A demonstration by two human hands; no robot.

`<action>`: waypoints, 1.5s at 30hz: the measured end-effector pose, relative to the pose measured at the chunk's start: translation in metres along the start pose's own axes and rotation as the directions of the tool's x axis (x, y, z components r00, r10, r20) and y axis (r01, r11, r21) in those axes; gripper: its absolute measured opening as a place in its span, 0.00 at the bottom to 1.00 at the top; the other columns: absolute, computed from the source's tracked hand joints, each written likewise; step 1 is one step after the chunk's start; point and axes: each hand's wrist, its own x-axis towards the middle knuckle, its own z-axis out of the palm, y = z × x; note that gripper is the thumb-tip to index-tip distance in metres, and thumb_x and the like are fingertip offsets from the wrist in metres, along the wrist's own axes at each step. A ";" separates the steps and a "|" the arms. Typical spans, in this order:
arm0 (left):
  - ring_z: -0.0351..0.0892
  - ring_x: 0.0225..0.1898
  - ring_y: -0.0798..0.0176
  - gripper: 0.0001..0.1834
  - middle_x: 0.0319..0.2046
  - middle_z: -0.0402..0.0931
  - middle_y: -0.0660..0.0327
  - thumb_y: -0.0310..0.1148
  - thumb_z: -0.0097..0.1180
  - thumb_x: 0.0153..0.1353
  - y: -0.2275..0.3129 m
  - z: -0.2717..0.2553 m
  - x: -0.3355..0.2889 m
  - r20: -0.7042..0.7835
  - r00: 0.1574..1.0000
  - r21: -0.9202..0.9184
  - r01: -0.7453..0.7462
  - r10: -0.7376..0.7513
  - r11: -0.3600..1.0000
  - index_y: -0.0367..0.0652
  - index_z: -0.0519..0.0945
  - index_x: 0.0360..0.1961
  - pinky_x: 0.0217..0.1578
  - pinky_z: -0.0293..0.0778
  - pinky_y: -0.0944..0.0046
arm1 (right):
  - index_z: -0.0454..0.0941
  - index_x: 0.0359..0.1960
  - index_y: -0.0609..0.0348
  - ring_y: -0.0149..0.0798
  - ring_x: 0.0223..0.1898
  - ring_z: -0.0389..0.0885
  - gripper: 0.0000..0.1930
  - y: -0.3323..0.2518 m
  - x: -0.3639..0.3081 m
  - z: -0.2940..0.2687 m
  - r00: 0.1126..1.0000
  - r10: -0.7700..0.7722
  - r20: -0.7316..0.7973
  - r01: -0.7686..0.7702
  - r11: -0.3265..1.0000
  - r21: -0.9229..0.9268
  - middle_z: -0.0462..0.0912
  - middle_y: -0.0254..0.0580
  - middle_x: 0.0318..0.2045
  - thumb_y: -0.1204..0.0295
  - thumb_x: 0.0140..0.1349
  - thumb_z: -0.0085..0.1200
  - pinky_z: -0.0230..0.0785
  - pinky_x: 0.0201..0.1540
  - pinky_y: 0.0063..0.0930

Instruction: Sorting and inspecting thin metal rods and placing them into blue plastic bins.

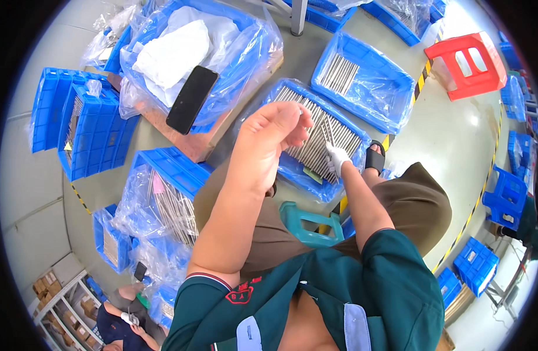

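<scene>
The left hand (275, 131) was bare and raised, fingers curled w/ thumb to fingertips; can't tell if it pinched a rod. The right hand (337, 159), in a white glove, reached down just past it and closed on thin metal rods (324, 137) in the blue tray (292, 172) under both hands. That tray looked nearly full, so lots seemed left to sort. Farther off: 1 more tray (392, 88) w/ few rods, 1 black phone (192, 99), 1 red stool (468, 64).

Rods (316, 137) – shiny metal; bin (292, 169) – blue plastic w/ glossy film liner.
</scene>
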 end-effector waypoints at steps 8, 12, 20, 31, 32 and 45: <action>0.74 0.29 0.74 0.12 0.28 0.77 0.67 0.43 0.57 0.58 -0.008 0.002 0.010 -0.072 0.997 -0.015 -0.014 0.013 1.000 0.45 0.79 0.32 0.31 0.68 0.74 | 0.67 0.25 0.52 0.25 0.09 0.58 0.16 -0.063 -0.125 0.017 0.886 -0.450 0.114 0.451 0.892 0.021 0.66 0.31 0.14 0.54 0.63 0.46 0.48 0.10 0.20; 0.73 0.28 0.73 0.14 0.27 0.76 0.67 0.46 0.57 0.58 -0.021 0.007 0.016 -0.139 0.990 -0.042 -0.020 0.014 0.999 0.46 0.79 0.33 0.30 0.68 0.73 | 0.70 0.30 0.56 0.23 0.10 0.63 0.11 -0.092 -0.211 0.009 0.768 -0.606 0.208 0.610 0.791 0.051 0.72 0.33 0.17 0.61 0.63 0.47 0.51 0.10 0.15; 0.72 0.30 0.68 0.16 0.27 0.75 0.66 0.48 0.58 0.57 -0.042 0.028 0.020 -0.021 0.998 -0.409 0.038 -0.051 0.912 0.46 0.78 0.34 0.31 0.68 0.67 | 0.70 0.31 0.57 0.22 0.12 0.65 0.07 -0.112 -0.308 -0.002 0.705 -0.657 0.266 0.700 0.705 -0.114 0.75 0.34 0.19 0.67 0.60 0.50 0.54 0.12 0.16; 0.75 0.36 0.67 0.16 0.34 0.77 0.63 0.45 0.55 0.59 -0.054 0.050 0.025 0.082 0.996 -0.384 0.007 0.026 0.923 0.43 0.76 0.38 0.40 0.72 0.66 | 0.70 0.33 0.58 0.21 0.11 0.63 0.06 -0.115 -0.302 0.008 0.649 -0.747 0.148 0.757 0.654 -0.020 0.73 0.34 0.17 0.70 0.59 0.50 0.52 0.11 0.15; 0.75 0.36 0.68 0.16 0.34 0.77 0.63 0.44 0.55 0.59 -0.058 0.052 0.025 0.090 0.995 -0.326 -0.009 0.040 0.945 0.43 0.76 0.38 0.39 0.72 0.66 | 0.71 0.34 0.58 0.21 0.11 0.63 0.06 -0.117 -0.306 0.010 0.645 -0.751 0.140 0.759 0.651 -0.005 0.73 0.33 0.17 0.69 0.60 0.50 0.52 0.11 0.15; 0.66 0.25 0.75 0.12 0.25 0.70 0.69 0.41 0.45 0.66 -0.071 0.067 0.010 -0.023 0.989 0.035 -0.146 0.147 0.989 0.45 0.73 0.31 0.27 0.63 0.74 | 0.70 0.34 0.61 0.27 0.15 0.71 0.09 -0.119 -0.285 0.020 0.672 -0.728 0.138 0.704 0.685 0.186 0.74 0.38 0.19 0.68 0.60 0.50 0.65 0.15 0.21</action>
